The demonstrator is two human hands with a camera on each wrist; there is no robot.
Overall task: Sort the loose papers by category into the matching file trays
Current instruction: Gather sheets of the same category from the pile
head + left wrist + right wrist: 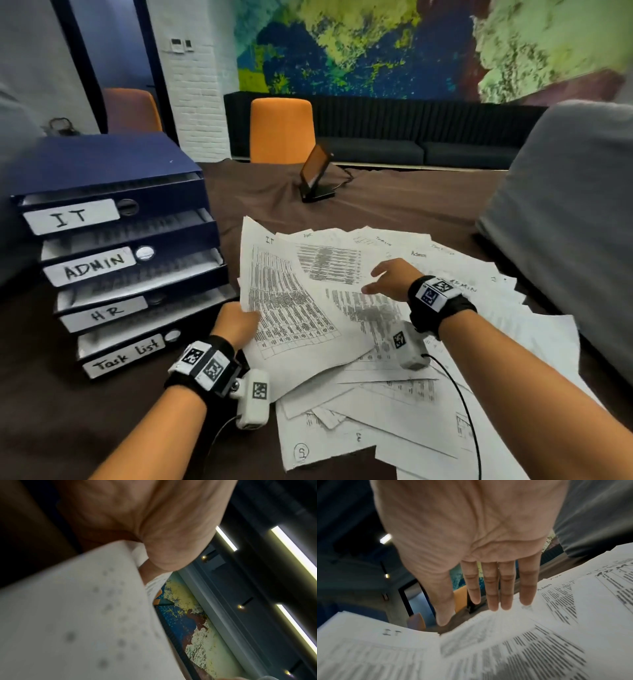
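On the brown-covered table [394, 205], loose papers [428, 394] lay beside our stacked file trays [113, 246]. Our left hand [236, 325] pinched the raised IT sheet [284, 298]; our right hand [390, 279], fingers straight, hovered over the pile.

An office meeting room. Just left of the left hand [236, 325] stands a blue stack of file trays [116, 253] labelled IT, ADMIN, HR and Task list; printed sheets [342, 308] lie under both hands on a brown-clothed table [411, 205]. Beyond the hands are orange chairs [281, 130], a long dark sofa [411, 137] and a painted mural wall [376, 44].
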